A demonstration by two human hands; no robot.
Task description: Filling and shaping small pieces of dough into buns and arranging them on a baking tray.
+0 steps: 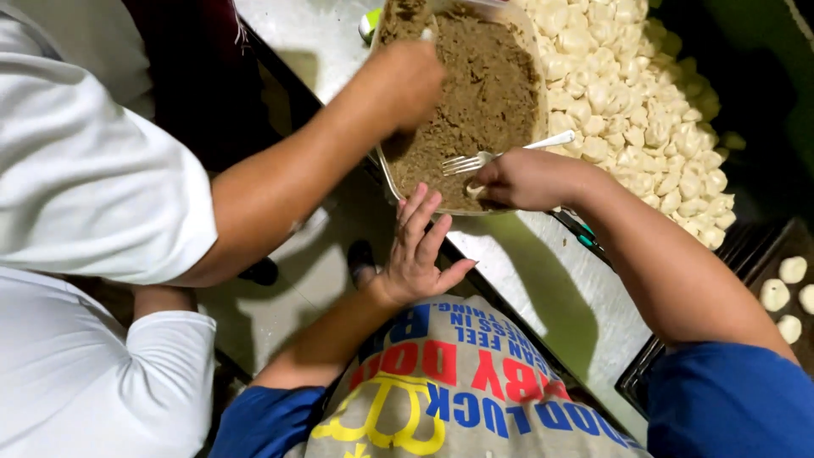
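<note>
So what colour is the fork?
White plastic fork, held in the right hand; head view.

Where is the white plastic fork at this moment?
In the head view, the white plastic fork lies upper centre, held by the right hand over the near edge of the tub of brown filling, beside the heap of dough pieces.

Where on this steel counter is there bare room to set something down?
Bare steel table lies below the filling tub, between the right hand and the dark tray. A smaller patch sits left of the tub. The dough pile crowds the right.
</note>
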